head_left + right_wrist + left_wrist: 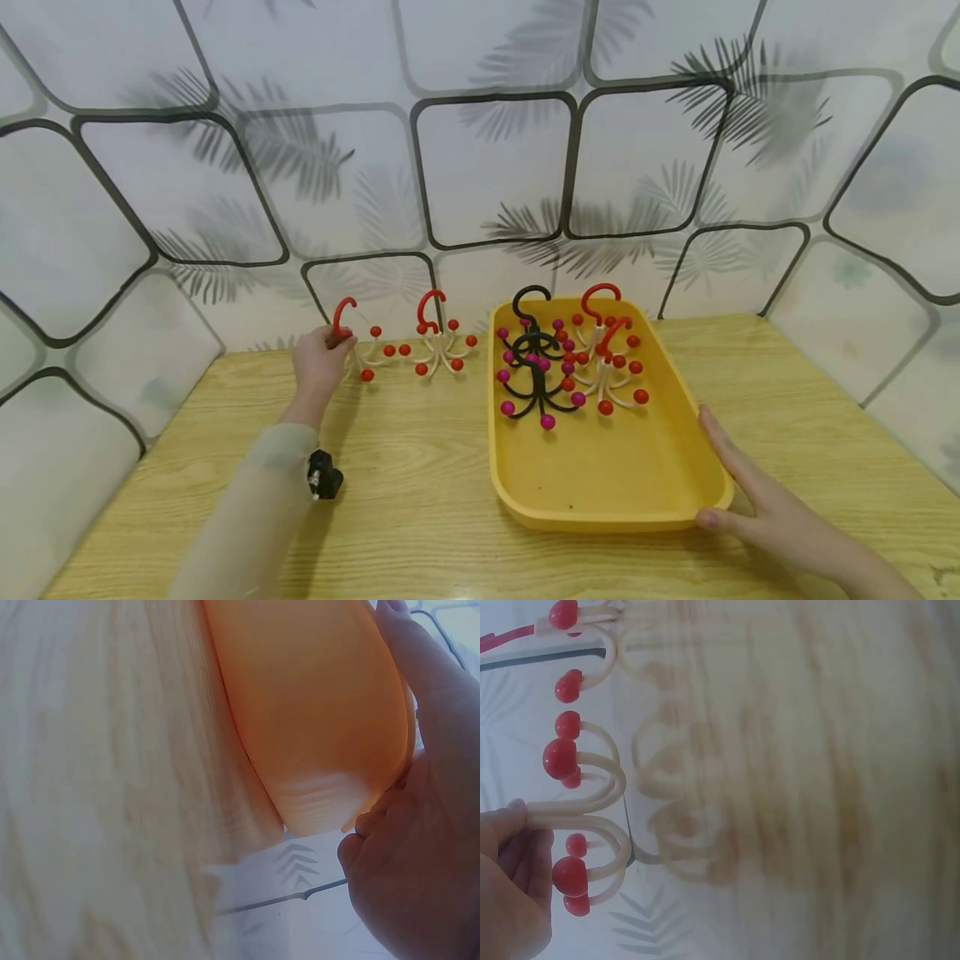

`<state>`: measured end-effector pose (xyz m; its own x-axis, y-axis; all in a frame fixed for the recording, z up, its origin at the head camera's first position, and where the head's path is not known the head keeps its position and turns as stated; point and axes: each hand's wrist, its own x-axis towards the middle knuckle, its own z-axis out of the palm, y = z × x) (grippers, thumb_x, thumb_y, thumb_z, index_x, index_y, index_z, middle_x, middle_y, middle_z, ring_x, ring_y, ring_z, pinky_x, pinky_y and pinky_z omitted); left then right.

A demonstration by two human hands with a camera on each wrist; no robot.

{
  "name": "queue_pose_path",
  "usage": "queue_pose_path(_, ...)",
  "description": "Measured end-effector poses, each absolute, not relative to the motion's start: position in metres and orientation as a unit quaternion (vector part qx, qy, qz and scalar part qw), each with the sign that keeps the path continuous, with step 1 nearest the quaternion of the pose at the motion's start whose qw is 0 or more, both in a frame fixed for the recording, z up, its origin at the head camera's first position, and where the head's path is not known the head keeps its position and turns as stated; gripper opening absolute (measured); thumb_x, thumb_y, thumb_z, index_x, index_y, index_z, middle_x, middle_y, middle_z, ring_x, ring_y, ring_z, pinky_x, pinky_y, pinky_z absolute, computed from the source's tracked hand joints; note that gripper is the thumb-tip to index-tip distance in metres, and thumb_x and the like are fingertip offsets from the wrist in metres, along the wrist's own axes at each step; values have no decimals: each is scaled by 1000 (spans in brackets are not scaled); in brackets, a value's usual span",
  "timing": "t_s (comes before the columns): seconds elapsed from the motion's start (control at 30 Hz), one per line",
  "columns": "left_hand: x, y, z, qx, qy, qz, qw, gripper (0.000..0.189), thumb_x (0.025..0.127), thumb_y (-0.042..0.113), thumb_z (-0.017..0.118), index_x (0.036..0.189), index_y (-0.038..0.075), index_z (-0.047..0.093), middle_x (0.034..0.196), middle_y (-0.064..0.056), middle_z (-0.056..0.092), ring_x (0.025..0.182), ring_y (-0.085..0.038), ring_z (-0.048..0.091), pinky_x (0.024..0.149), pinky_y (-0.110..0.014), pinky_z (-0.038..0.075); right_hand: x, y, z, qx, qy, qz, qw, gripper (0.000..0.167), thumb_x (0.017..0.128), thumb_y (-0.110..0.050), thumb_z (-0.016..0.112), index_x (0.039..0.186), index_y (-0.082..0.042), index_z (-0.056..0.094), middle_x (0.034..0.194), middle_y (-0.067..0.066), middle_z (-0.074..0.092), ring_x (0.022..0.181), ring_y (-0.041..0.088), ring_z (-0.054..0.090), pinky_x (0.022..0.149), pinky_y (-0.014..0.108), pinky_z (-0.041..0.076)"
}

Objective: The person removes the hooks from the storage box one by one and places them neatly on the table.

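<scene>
A left hand (pixel 321 360) pinches a red-hooked hanger (pixel 358 346) standing on the table (pixel 420 467) by the wall, while the right hand (pixel 757 500), fingers straight, steadies the yellow tray (pixel 600 492); the next move likely calls for releasing it upright.

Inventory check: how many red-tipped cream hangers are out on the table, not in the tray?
2: one hanger held by the left hand near the wall, another hanger standing beside it, left of the yellow tray. None looks hidden.

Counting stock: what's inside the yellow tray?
The yellow tray holds a far-end cluster: two black hook hangers with magenta balls and cream hook hangers with red balls, apparently two. They overlap, so the cream count is unsure. The right hand holds the tray's near corner.
</scene>
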<state>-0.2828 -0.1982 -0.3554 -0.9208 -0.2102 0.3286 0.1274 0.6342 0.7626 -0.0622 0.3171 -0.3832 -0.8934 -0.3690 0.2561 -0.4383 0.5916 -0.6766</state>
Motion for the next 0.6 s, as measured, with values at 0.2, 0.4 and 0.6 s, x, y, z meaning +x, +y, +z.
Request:
queue_pose_path(0.2, -283, -198, -358, 25, -878, -434, 201, 21, 92, 9, 64, 105, -8, 67, 101, -26, 66, 94, -35, 63, 79, -41, 50, -63, 317, -384, 228, -890, 392, 45, 103, 82, -5, 71, 155, -18, -2, 159, 5, -8, 135, -10, 0, 96, 3, 6)
queue_pose_path(0.4, -285, -202, -363, 38, -873, -445, 198, 22, 92, 11, 65, 105, -7, 67, 101, -25, 66, 94, -34, 61, 76, -39, 47, -63, 316, -384, 229, -890, 392, 43, 103, 83, -4, 71, 155, -18, -2, 159, 10, -8, 135, -11, 0, 95, 2, 6)
queue_pose_path(0.6, -283, -197, -360, 61, -819, -511, 254, 44, 87, 20, 72, 121, -4, 55, 116, -19, 56, 109, -33, 52, 94, -40, 43, -63, 317, -385, 231, -889, 394, 42, 103, 83, -4, 71, 154, -17, -2, 159, 11, -8, 135, -11, -1, 95, 1, 7)
